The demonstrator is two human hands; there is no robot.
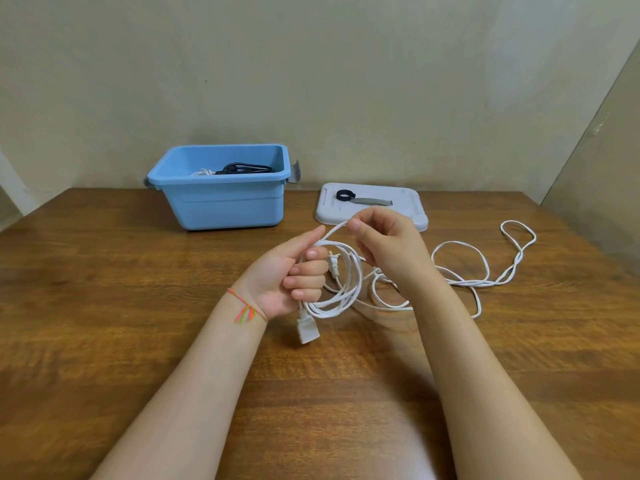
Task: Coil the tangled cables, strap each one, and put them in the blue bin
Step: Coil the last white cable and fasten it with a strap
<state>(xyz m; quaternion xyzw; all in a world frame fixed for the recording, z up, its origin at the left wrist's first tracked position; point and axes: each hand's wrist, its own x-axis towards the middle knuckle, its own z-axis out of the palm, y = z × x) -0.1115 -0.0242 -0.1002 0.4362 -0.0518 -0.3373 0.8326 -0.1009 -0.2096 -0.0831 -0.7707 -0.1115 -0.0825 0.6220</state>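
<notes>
Head view: the left hand (291,275) is curled round several loops of a white cable (346,292), its grip closed on the coil with the thumb lying along the top strand. A white socket end (306,329) hangs just below that fist, and a two-pin plug (333,266) shows inside the coil, partly hidden by the fingers. The right hand (388,247) pinches one strand of the same cable between thumb and forefinger, just right of the left hand; its other fingers are turned away and hard to make out. The rest of the cable trails in loose loops over the wooden worktop (138,306) to the right, part of it hidden behind the right forearm. Far left stands the blue bin (225,202), holding a black cable and a white one, both mostly hidden by its near wall. Far right lies a grey lid (408,216) carrying a black strap (345,195) and a grey one (372,201).
</notes>
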